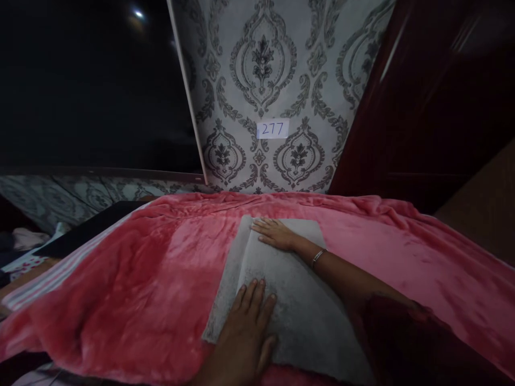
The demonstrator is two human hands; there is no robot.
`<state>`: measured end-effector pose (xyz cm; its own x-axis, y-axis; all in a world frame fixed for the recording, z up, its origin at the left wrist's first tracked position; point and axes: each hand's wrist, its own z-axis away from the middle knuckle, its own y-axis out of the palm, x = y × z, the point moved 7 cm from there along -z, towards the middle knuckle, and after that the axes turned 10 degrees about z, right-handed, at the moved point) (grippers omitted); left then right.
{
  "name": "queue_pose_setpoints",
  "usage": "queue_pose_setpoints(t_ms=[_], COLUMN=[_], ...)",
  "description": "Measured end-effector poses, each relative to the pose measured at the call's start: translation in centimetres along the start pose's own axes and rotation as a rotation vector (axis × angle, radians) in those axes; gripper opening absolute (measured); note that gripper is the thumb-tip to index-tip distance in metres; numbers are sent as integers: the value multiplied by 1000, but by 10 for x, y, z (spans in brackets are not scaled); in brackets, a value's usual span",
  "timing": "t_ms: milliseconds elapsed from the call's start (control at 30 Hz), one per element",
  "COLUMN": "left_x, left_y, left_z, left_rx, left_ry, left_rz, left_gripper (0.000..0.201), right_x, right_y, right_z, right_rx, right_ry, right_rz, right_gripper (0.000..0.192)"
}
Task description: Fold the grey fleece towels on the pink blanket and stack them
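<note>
A grey, partly folded sheet of cloth or similar material lies on a pink plush blanket. Along its left side runs a fold, with a strip of the lower layer showing beyond it. My left hand rests flat on the near part, fingers spread and pointing away from me. Near the far edge, my right hand presses palm down by the fold, its fingers stretched to the left. A thin silver bracelet circles the right wrist. Neither hand grips anything.
A large dark TV screen stands at the far left. Patterned wallpaper carries a paper label reading 277. At right is a dark red glossy cabinet or door. A striped cloth and a black flat object lie at left.
</note>
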<state>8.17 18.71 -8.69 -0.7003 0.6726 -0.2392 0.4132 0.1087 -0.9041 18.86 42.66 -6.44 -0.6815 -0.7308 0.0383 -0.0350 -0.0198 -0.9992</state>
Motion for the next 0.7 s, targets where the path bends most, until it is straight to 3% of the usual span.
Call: queue_pose_setpoints(t_ms=[233, 433, 567, 700], left_x=[6, 4, 6, -4], left_y=[5, -2, -7, -19], left_z=[1, -2, -4, -21], left_rx=[-2, 36, 52, 124], left_ry=[-22, -22, -27, -73], left_rz=[30, 29, 38, 80], left_gripper=[86, 79, 69, 57], right_x=[-40, -39, -26, 0], right_y=[9, -16, -37, -40], right_z=[-33, -29, 2, 64], right_rx=[23, -81, -149, -143], right_ry=[210, 352, 358, 169], right_rz=[17, 75, 75, 8], right_gripper=[56, 56, 56, 55])
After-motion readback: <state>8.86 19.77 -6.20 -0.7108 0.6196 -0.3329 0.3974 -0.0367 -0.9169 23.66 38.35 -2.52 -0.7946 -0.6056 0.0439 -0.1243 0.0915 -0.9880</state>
